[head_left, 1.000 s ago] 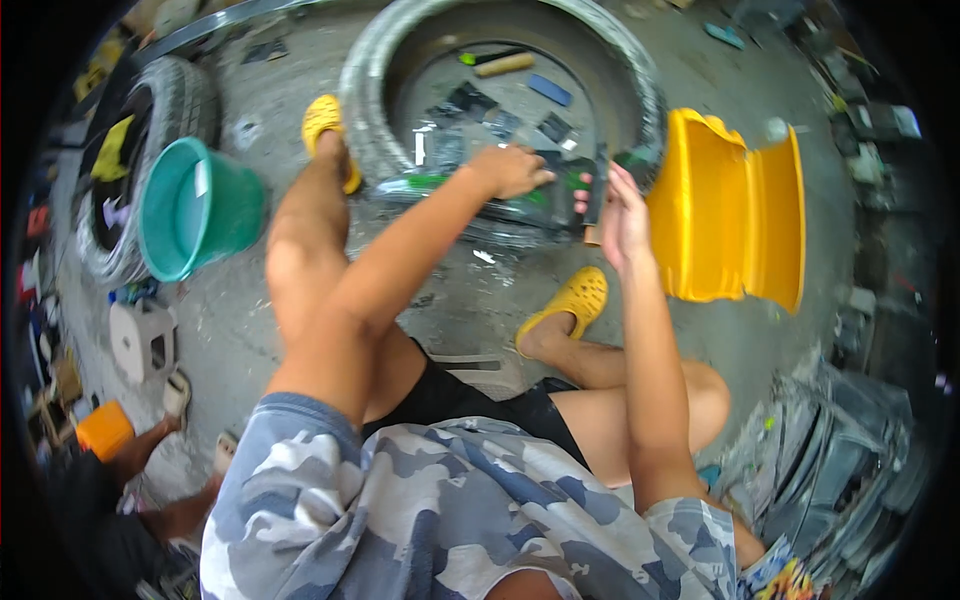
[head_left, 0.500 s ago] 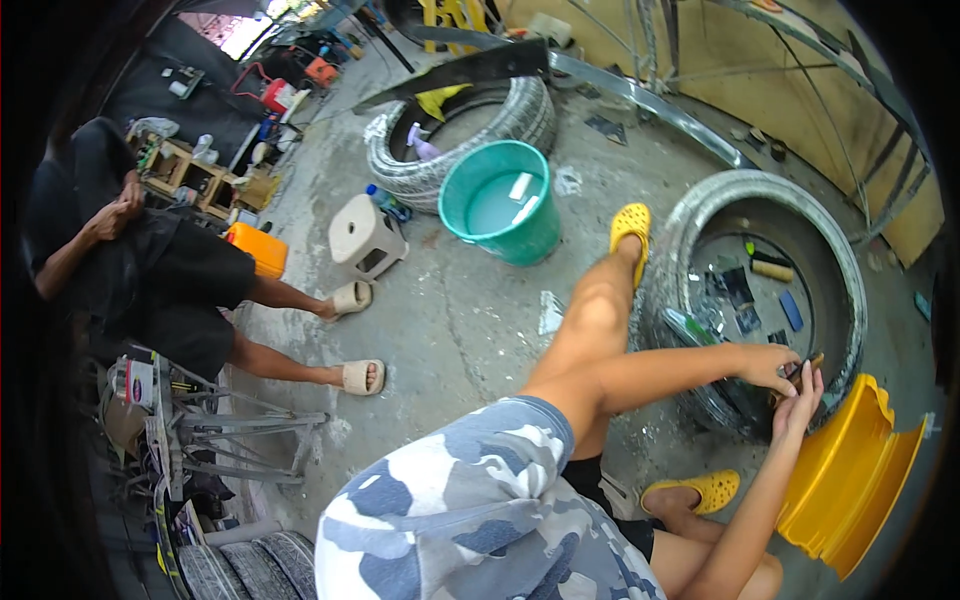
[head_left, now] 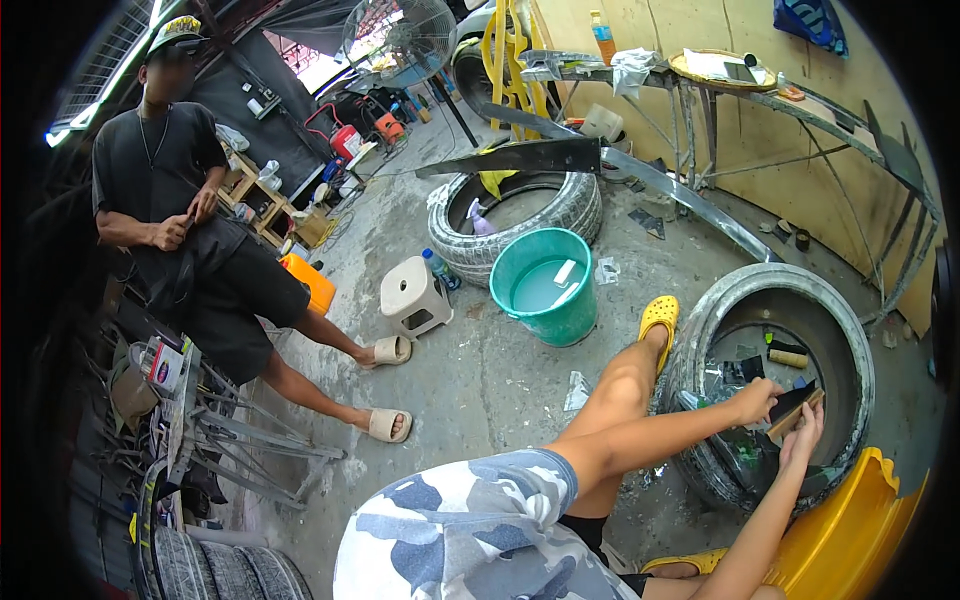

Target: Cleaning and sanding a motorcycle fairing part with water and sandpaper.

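My left hand (head_left: pixel 755 399) is closed on the near end of a thin black piece (head_left: pixel 797 398) laid against a flat tan block (head_left: pixel 790 422). My right hand (head_left: pixel 798 446) grips that block from below and to the right, fingers wrapped along it. Both are over a large grey-streaked tire (head_left: pixel 720 300) lying on the floor. Within the tire's ring are a tan cylinder (head_left: pixel 787 357), dark scraps (head_left: pixel 745 368) and clear, glossy plastic. A curved yellow plastic part (head_left: pixel 850 515) lies beside the tire at the lower right.
A teal bucket (head_left: pixel 545 322) of water, a beige stool (head_left: pixel 410 295) and another tire (head_left: pixel 465 257) stand farther left. A co-worker (head_left: pixel 175 240) stands at the left by a metal rack (head_left: pixel 250 460). A long metal strip (head_left: pixel 700 205) runs behind the tire toward a cluttered bench (head_left: pixel 780 100).
The view has swung left and up, bringing the standing co-worker and bench further in. My hands have come together on the block and black piece, which show more clearly now.
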Available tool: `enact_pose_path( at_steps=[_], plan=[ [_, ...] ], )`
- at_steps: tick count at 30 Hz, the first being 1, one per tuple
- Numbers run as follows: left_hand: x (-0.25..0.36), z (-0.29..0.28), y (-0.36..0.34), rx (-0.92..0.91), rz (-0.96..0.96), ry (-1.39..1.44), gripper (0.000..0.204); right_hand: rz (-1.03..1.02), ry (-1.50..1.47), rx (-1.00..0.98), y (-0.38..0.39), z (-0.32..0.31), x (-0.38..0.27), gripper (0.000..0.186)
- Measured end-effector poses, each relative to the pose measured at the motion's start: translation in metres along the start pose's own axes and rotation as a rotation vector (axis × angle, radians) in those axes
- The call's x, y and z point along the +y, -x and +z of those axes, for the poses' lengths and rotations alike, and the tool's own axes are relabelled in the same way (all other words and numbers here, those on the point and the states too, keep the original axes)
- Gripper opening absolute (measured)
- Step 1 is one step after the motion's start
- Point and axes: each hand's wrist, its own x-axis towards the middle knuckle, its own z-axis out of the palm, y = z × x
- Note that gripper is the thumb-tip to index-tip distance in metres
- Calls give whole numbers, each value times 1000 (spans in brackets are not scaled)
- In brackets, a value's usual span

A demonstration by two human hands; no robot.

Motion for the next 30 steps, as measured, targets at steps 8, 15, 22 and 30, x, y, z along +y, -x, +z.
enact_pose_path(
  at_steps=[8,15,22,30],
  plan=[
    [-34,-19,-3,115,-116,143,25,128,58,-11,13,19,10,51],
    [-82,-29,-12,256,-402,209,38,128,10,-33,5,22,10,55],
    [-76,-33,-20,208,-318,265,32,211,-357,144,-33,-9,4,38],
    [-28,-61,-38,146,-310,294,27,199,-43,-50,-13,53,11,63]
  ],
)
